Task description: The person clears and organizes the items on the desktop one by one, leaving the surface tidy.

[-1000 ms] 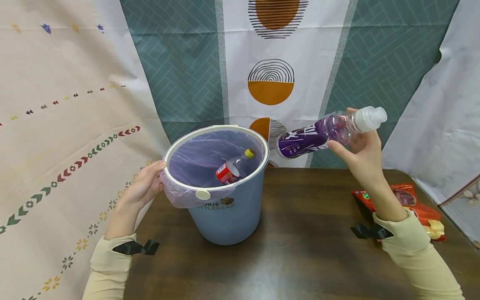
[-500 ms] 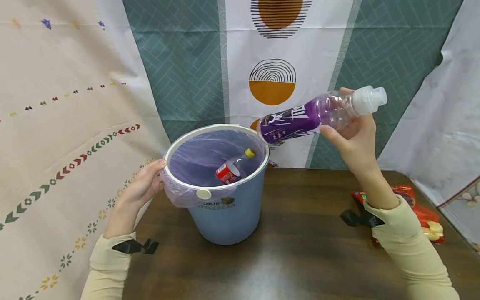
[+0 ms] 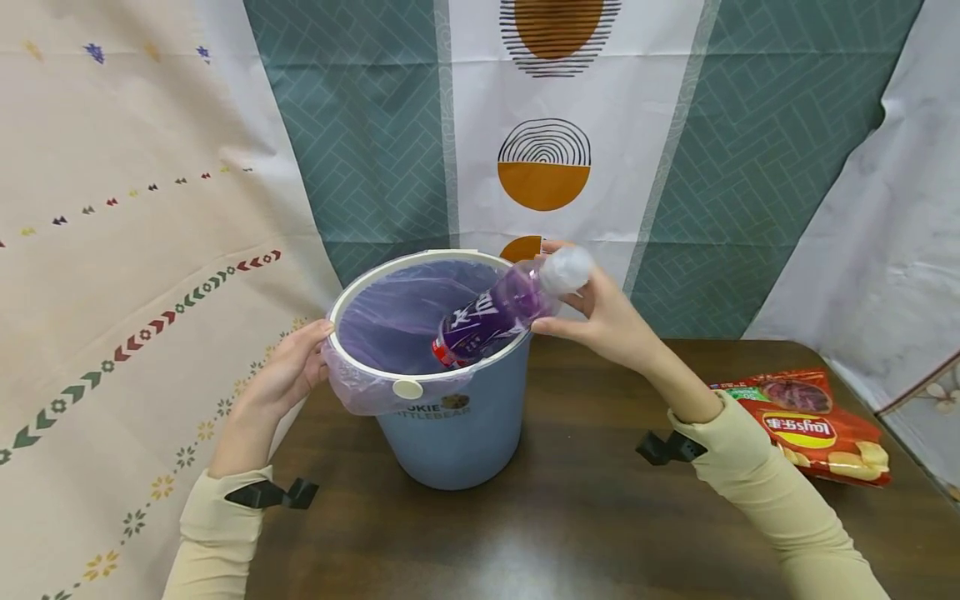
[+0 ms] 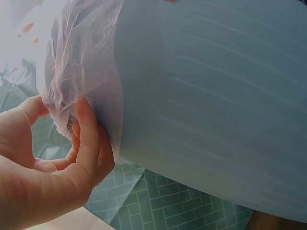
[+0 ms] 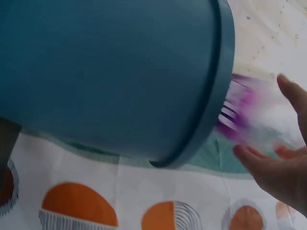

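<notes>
A blue trash can (image 3: 457, 442) with a white rim stands on the table, lined with a thin purple-tinted trash bag (image 3: 390, 308) folded over its edge. My left hand (image 3: 288, 367) grips the can's left rim through the bag, thumb and fingers on either side. A purple-labelled plastic bottle (image 3: 487, 321) slants base-first into the can's mouth, its white cap up and to the right. Around the bottle's neck, my right hand (image 3: 600, 321) has its thumb and fingers spread apart; the bottle is blurred in the right wrist view. A red-labelled bottle (image 3: 444, 354) inside is mostly covered.
A red bag of potato chips (image 3: 817, 429) lies at the right of the dark wooden table (image 3: 600, 517). Patterned cloths (image 3: 547, 183) hang behind the can and along both sides.
My right hand has carried the purple bottle left and down from beside the can into its mouth, and its fingers have loosened. The left hand has stayed on the rim.
</notes>
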### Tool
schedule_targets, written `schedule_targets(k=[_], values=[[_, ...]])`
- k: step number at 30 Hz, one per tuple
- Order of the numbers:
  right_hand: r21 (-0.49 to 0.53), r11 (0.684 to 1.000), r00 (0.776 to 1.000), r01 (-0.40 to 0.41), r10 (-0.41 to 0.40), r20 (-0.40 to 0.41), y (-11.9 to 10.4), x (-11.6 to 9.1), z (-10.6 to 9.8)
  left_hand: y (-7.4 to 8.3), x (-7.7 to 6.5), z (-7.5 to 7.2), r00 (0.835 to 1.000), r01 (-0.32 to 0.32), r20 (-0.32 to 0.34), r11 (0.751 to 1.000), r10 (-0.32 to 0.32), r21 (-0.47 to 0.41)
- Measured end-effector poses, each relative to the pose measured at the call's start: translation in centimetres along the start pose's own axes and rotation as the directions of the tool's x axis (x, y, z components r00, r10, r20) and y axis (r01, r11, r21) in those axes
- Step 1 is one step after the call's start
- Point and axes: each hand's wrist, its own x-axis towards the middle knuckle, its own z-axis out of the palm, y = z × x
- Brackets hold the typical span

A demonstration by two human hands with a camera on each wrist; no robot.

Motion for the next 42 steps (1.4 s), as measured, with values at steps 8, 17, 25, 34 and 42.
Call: schedule_targets(k=[8, 17, 25, 34, 42], values=[[-0.085, 0.996, 0.997, -0.027, 0.034, 0.074, 0.4, -0.8, -0.7, -0.1, 0.0, 0.1, 1.000, 0.009, 0.005, 1.000, -0.009, 0.013], [-0.179, 0.980, 0.995, -0.089, 0.094, 0.023, 1.6, -2.9, -3.8, 0.1, 0.0, 0.1, 1.000, 0.023, -0.008, 1.000, -0.023, 0.014], [-0.274, 0.943, 0.982, -0.190, 0.178, -0.067, 3.3, -5.8, -7.5, 0.1, -0.1, 0.1, 1.000, 0.016, -0.004, 0.999, -0.016, 0.029], [-0.388, 0.854, 0.938, -0.346, 0.325, -0.120, 4.5, -8.6, -10.5, 0.0, -0.1, 0.0, 1.000, 0.000, 0.015, 1.000, 0.000, 0.007], [-0.468, 0.756, 0.878, -0.458, 0.468, -0.104, 5.6, -11.0, -12.7, -0.1, -0.2, 0.0, 1.000, 0.000, 0.011, 1.000, -0.001, 0.031]])
